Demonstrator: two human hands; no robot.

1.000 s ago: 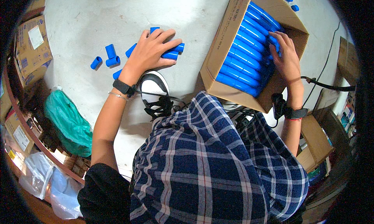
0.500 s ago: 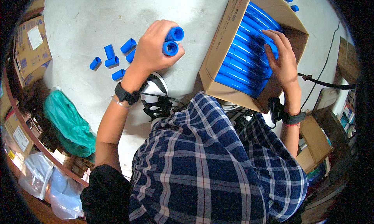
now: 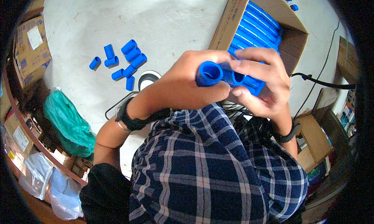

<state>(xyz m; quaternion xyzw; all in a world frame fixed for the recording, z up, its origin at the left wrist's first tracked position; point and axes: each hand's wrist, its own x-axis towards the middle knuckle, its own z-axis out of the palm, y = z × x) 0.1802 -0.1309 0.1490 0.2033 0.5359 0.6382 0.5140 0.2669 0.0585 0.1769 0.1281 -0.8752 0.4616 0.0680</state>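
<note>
My left hand (image 3: 187, 87) grips a short blue pipe fitting (image 3: 209, 73) with its open end facing up at the camera. My right hand (image 3: 261, 83) meets it from the right, fingers curled around more blue fittings (image 3: 235, 76) pressed against the first. Both hands are raised close to the camera, above my plaid shirt. Behind them an open cardboard box (image 3: 230, 21) holds rows of blue fittings (image 3: 257, 25) packed side by side. Several loose blue fittings (image 3: 124, 62) lie on the pale floor to the left.
Two loose blue fittings (image 3: 290, 1) lie beyond the box. A black cable (image 3: 323, 81) runs along the floor at right. Cardboard boxes (image 3: 33, 40) stand at left, a green plastic bag (image 3: 66, 122) and clear bags (image 3: 35, 177) lower left, more boxes (image 3: 315, 142) at right.
My left hand lifted fittings off the floor pile and brought them up toward the camera. My right hand left the box and joined the left hand on the fittings.
</note>
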